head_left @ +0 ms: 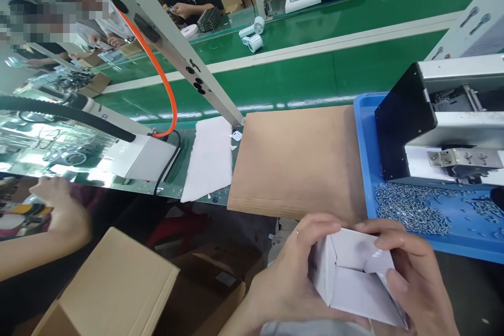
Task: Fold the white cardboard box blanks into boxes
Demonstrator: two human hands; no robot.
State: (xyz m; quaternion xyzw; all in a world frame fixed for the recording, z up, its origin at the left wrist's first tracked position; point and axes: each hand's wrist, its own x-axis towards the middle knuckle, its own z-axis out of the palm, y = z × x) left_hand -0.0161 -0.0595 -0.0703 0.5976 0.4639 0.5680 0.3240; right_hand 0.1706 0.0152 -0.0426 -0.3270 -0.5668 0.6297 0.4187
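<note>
Head view: left hand (289,273) and right hand (413,278) both clasp small white box (356,278), fingers curled on flaps, near edge, below brown cardboard sheet (299,160). Blue tray (364,168) at right. Cardboard carton (114,283) near-left. No readable writing.

Green conveyor belt (354,21) crosses a bright factory workbench (299,163).

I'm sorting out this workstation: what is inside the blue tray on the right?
The blue tray holds a heap of small metal pins and a white machine with a black side panel. The tray floor beneath the machine is covered, so nothing there can be seen.
</note>
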